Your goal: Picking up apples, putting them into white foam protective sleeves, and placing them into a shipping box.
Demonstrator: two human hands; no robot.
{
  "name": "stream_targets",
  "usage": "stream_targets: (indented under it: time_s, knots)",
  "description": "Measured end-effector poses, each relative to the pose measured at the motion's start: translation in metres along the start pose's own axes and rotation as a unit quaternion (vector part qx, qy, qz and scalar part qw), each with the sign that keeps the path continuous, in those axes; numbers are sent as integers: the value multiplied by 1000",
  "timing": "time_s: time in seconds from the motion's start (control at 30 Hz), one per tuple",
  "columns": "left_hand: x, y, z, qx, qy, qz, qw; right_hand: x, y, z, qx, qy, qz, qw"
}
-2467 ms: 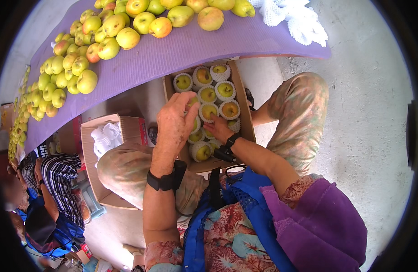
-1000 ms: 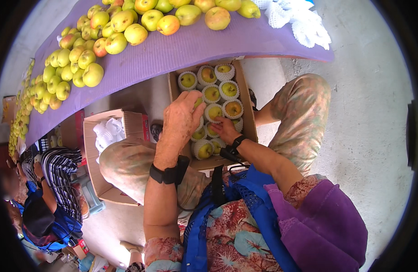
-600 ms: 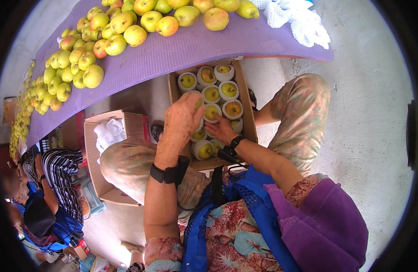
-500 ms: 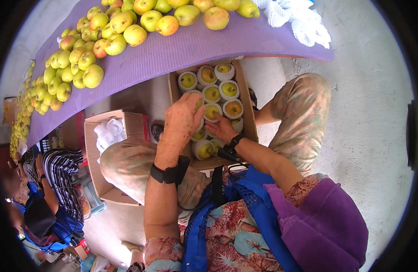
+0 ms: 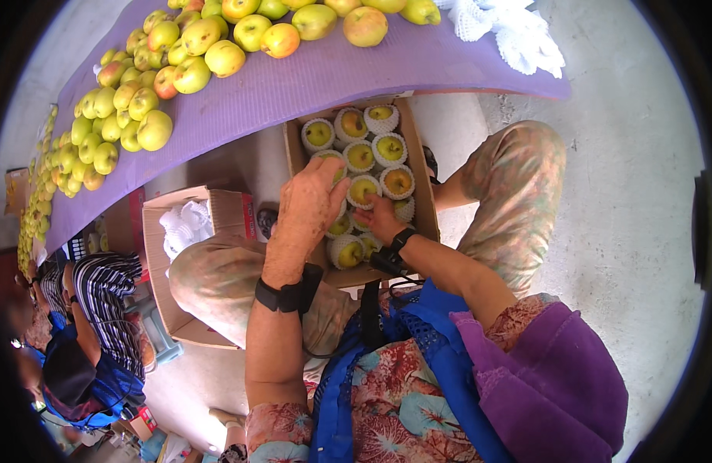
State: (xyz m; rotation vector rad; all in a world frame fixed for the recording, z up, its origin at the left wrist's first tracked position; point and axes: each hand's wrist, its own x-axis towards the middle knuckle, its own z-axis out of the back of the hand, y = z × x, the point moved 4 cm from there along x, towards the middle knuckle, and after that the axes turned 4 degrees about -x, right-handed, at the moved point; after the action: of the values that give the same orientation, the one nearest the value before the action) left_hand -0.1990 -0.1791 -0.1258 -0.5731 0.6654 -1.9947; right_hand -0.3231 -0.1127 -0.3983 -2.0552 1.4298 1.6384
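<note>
A cardboard box (image 5: pixel 425 197) between my knees holds rows of yellow-green apples in white foam nets. My left hand (image 5: pixel 311 199) is curled over a netted apple (image 5: pixel 339 174) at the left side of the box, its fingertips mostly hidden. My right hand (image 5: pixel 382 219) reaches in from the right, with thumb and fingers against another netted apple (image 5: pixel 364 190) in the middle. Beside that one sits a redder netted apple (image 5: pixel 397 181). Both hands are close together, and the apples under them are partly covered.
A purple-matted table (image 5: pixel 271 89) ahead bears many loose apples (image 5: pixel 154 130) and white foam nets (image 5: pixel 518 42) at its right. By my left knee stands an open carton (image 5: pixel 170 305) with foam nets inside. Another person in striped trousers (image 5: pixel 101 289) sits at the far left.
The view has shifted slightly. Both hands stay at nearly the same places in the box, with the right fingers still at the middle apple.
</note>
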Motion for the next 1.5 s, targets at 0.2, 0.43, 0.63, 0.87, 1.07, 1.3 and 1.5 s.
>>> stream_targets:
  time_s: [0.2, 0.43, 0.63, 0.87, 1.07, 1.3, 1.5]
  knots:
    - [-2, 2, 0, 10, 1, -6, 1000, -16, 4, -4, -54, -100, 34, 993]
    - [-4, 2, 2, 5, 4, -5, 1000, -12, 11, 6, -120, -104, 87, 983]
    - [-4, 0, 2, 10, 9, -4, 1000, -5, 12, 9, -124, -91, 79, 985]
    - [-2, -1, 0, 8, 16, 1, 1000, -4, 9, 8, -114, -86, 60, 988]
    - [-4, 0, 1, 5, 13, -6, 1000, -10, 11, 9, -161, -63, 48, 984]
    - [-5, -1, 2, 10, 20, -7, 1000, -8, 13, 5, -144, -96, 39, 984]
    - [-7, 1, 2, 14, 29, -1, 999, -6, 8, -7, -82, -96, 69, 990]
